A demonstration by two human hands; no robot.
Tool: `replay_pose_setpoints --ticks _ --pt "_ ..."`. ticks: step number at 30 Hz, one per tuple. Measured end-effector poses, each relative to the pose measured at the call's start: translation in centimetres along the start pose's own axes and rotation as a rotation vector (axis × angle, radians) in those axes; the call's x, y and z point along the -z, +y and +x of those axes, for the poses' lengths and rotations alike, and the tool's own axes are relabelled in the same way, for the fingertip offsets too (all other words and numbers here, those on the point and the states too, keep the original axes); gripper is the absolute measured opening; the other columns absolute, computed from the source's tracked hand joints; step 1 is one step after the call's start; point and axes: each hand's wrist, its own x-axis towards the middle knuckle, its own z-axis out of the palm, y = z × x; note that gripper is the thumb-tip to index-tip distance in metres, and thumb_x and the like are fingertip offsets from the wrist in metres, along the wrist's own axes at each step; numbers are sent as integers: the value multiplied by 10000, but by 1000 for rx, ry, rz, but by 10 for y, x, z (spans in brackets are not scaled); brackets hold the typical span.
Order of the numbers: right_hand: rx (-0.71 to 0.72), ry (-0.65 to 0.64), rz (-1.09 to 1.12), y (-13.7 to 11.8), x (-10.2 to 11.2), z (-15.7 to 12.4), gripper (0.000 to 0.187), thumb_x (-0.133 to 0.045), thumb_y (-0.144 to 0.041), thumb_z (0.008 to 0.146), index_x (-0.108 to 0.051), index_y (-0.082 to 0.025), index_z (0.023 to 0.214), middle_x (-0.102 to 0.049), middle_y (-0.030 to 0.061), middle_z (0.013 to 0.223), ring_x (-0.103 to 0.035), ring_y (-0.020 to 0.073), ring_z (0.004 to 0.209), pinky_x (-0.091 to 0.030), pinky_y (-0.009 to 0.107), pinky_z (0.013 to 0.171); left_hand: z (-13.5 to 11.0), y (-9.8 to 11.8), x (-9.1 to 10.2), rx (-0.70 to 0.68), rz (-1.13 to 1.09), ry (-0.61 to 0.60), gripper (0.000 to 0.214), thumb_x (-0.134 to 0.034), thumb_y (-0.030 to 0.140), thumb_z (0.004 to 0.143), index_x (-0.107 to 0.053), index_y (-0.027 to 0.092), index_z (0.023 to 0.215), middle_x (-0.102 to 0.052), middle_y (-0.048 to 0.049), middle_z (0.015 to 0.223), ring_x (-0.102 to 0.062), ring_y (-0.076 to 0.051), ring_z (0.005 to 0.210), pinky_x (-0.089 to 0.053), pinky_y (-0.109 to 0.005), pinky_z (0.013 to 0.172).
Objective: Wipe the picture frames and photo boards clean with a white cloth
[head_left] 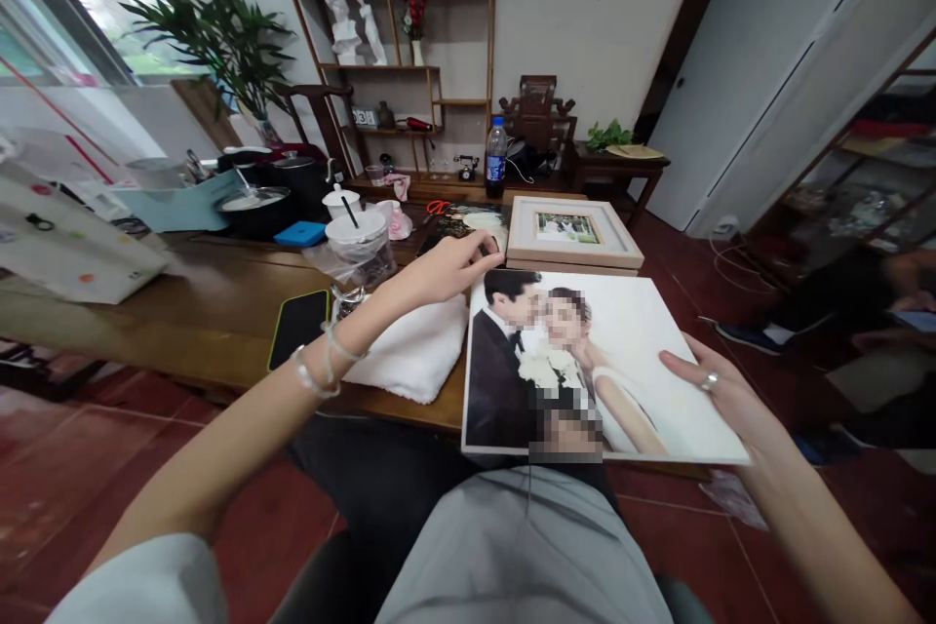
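Note:
My right hand (pixel 713 380) grips the right edge of a large wedding photo panel (pixel 640 331), thumb on top and fingers underneath. The panel shows a couple in dark and white clothes, and it juts past the table edge over my lap. At its far left corner is my left hand (pixel 468 265), palm down with fingers stretched and slightly bent. I cannot tell whether its fingertips touch the panel. Just beyond the panel lies a light-framed picture (pixel 516 234). A dark picture with white flowers (pixel 457 219) is partly hidden behind my left hand.
A folded white towel (pixel 416 351) and a black phone-like slab (pixel 298 327) lie on the wooden table (pixel 219 297). Farther back stand a bagged drink cup (pixel 358 239), a blue-labelled bottle (pixel 495 161), orange-handled scissors (pixel 437 208) and black pots (pixel 255 210). Another person sits at right.

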Motion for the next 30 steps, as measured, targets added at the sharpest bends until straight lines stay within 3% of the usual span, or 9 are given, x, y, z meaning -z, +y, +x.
replay_pose_setpoints --ticks 4,8,12,15,20,25,30 --pt "-22 114 -72 9 16 -3 341 -720 -278 653 -602 -240 971 -715 109 967 -704 302 740 -573 342 541 -76 3 4 -54 107 55 275 -395 379 910 -570 191 1008 -631 -66 1011 -599 -206 926 -457 -324 830" --pt "-7 169 -125 14 15 3 330 -742 -266 610 -605 -227 908 -731 83 864 -700 271 643 -561 326 483 -149 -3 -4 -19 232 29 218 -462 358 889 -626 214 890 -584 -66 1168 -580 -214 1032 -450 -343 910" --pt "7 195 -142 19 6 10 323 -751 -252 587 -610 -202 873 -734 68 785 -689 245 592 -548 312 459 -187 -21 -22 -11 306 118 179 -496 306 880 -648 227 929 -511 -71 1305 -511 -230 1172 -422 -382 989" --pt "3 190 -139 22 0 17 333 -754 -242 578 -619 -180 876 -734 70 769 -687 238 589 -548 310 480 -191 -28 -36 -120 436 161 191 -476 223 885 -645 205 972 -437 -89 1387 -379 -253 1298 -344 -452 1059" --pt "56 157 -279 28 0 29 333 -748 -300 604 -636 -170 889 -734 77 819 -686 230 619 -538 299 497 -175 -23 -46 -189 610 90 197 -437 164 896 -632 159 869 -315 -98 1466 -267 -271 1358 -288 -493 1085" --pt "154 179 -481 37 1 36 364 -718 -386 654 -626 -169 931 -712 99 969 -688 245 768 -560 328 622 -160 -26 -49 -211 641 68 181 -474 210 897 -624 162 808 -400 -100 1418 -426 -280 1258 -389 -478 1009" --pt "352 186 -500 48 -3 40 558 -712 -364 669 -528 -170 1159 -614 137 1188 -600 272 1064 -480 442 916 -149 -42 -59 -165 611 221 236 -406 115 887 -633 179 905 -432 -123 1390 -534 -257 1119 -475 -436 877"
